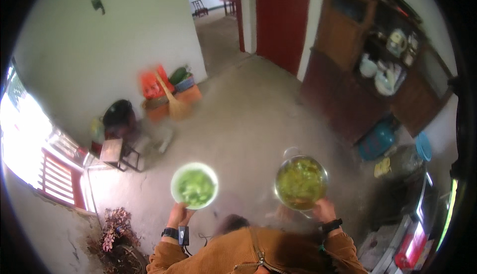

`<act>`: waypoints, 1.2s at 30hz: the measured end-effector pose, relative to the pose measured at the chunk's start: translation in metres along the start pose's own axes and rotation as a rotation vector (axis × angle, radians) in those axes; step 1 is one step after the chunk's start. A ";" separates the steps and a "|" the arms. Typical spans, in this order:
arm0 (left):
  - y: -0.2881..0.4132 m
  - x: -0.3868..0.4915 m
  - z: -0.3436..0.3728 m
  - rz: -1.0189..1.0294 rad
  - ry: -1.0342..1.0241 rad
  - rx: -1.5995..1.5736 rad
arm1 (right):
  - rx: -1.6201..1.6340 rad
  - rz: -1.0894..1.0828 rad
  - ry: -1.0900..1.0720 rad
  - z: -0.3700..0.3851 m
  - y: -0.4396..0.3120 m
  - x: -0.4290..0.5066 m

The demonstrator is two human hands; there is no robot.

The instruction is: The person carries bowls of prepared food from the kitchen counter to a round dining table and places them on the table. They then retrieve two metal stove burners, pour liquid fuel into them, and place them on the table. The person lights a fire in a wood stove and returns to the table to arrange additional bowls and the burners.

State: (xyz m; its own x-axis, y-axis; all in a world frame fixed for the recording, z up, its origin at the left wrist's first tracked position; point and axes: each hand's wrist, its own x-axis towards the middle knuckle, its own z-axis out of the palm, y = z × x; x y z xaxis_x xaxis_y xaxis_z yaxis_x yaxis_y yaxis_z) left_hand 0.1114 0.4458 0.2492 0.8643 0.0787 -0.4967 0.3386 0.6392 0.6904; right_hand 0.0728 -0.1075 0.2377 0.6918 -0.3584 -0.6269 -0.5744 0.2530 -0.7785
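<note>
My left hand [180, 214] grips the lower left rim of a white bowl [215, 195], which holds pale green cut vegetable pieces [195, 187]. On the other side, a round metal pot with loop handles [277, 191] is held at its lower right edge by my right hand [325, 210]. Yellow-green food in liquid [301, 182] fills much of the pot. Both vessels are apart from each other, above the concrete floor. The fingers under each vessel are partly hidden.
A small wooden stool [111, 150] and a straw broom [178, 108] by a red bag [149, 83] stand at the left wall. An open wooden cupboard [335, 83] with dishes is at right, near a blue basin [423, 146]. Dried plants [116, 225] lie at lower left; a doorway [220, 39] opens ahead.
</note>
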 end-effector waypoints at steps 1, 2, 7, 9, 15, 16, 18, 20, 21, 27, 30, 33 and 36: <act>-0.005 -0.012 0.000 0.024 -0.004 -0.010 | -0.014 0.008 0.002 -0.003 -0.004 -0.002; -0.011 -0.024 0.000 0.072 -0.053 -0.044 | 0.021 0.011 -0.051 -0.007 -0.006 -0.004; -0.032 -0.056 -0.009 0.080 -0.001 -0.009 | -0.090 0.031 -0.062 -0.029 -0.008 -0.024; -0.026 -0.051 -0.011 0.087 -0.041 -0.017 | -0.085 -0.076 -0.051 -0.028 -0.009 -0.029; -0.005 -0.028 -0.011 0.074 -0.092 0.053 | -0.111 -0.006 0.084 -0.028 0.008 -0.041; -0.006 -0.029 -0.008 0.032 -0.088 0.051 | -0.065 0.014 0.121 -0.035 0.016 -0.045; -0.012 -0.031 -0.003 0.070 -0.126 0.029 | -0.074 -0.076 0.065 -0.048 0.022 -0.045; -0.015 -0.030 0.003 0.147 -0.211 0.043 | -0.165 -0.304 0.023 -0.058 0.026 -0.039; -0.017 -0.028 0.005 0.106 -0.151 0.052 | -0.187 -0.350 0.025 -0.060 0.026 -0.032; -0.045 -0.068 -0.028 0.169 -0.109 0.085 | -0.138 -0.486 -0.131 -0.086 0.056 -0.023; -0.076 -0.106 -0.040 0.079 -0.116 0.116 | -0.401 -0.735 -0.293 -0.123 0.084 -0.042; -0.129 -0.153 -0.032 0.021 -0.028 0.099 | -0.633 -0.467 -0.342 -0.155 0.107 -0.061; -0.146 -0.154 0.005 0.058 -0.090 0.125 | -0.469 -0.509 -0.365 -0.157 0.096 -0.043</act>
State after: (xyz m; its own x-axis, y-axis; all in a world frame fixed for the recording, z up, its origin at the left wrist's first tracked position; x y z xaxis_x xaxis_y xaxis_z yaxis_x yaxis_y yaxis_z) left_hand -0.0689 0.3362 0.2276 0.9115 0.0404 -0.4093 0.3262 0.5350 0.7793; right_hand -0.0808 -0.2094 0.1951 0.9731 0.0104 -0.2301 -0.2166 -0.2989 -0.9294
